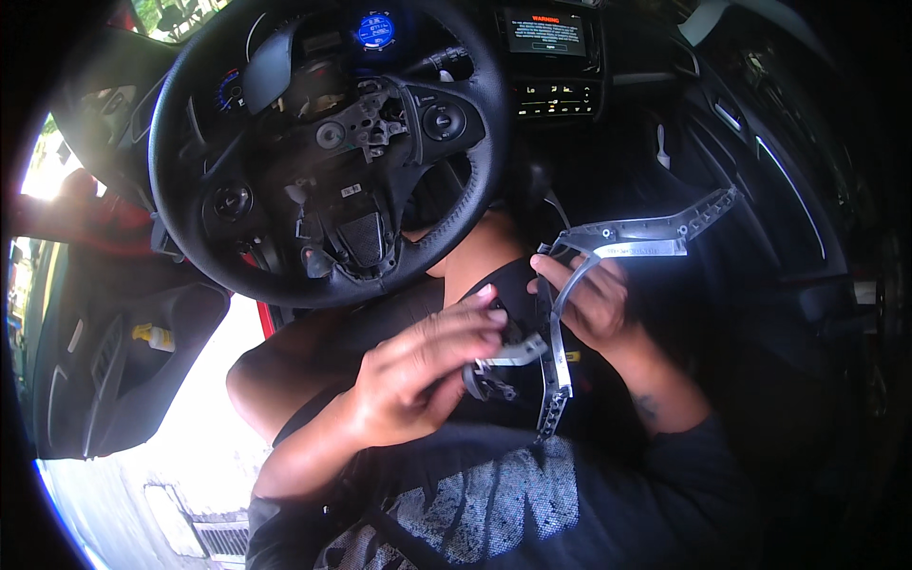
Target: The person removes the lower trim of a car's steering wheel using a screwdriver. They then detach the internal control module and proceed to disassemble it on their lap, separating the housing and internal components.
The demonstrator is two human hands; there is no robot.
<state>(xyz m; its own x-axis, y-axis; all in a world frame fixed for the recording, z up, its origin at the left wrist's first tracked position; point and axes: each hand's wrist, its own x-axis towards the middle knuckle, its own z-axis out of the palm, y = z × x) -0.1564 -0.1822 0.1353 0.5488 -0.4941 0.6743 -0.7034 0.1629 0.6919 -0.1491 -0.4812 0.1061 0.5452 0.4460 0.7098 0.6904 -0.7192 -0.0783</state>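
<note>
Both hands (427, 366) (594, 304) gripping grey trim bracket (627, 237), stripped steering wheel (328, 142) above

The person wears a dark, near-black top with long sleeves. The right sleeve (693, 465) sits pushed up short of the wrist, leaving the lower forearm bare, and a small dark tattoo (646, 407) shows on that forearm just above the cuff. The left arm is bare from the hand back to the lower edge of the view. Across the chest runs a large grey print (494, 494), speckled and worn-looking, with blocky shapes against the dark cloth. The left hand (427, 370) and the right hand (589, 304) are both bare, with no gloves, rings or watch to be seen, and the nails are short.
</note>
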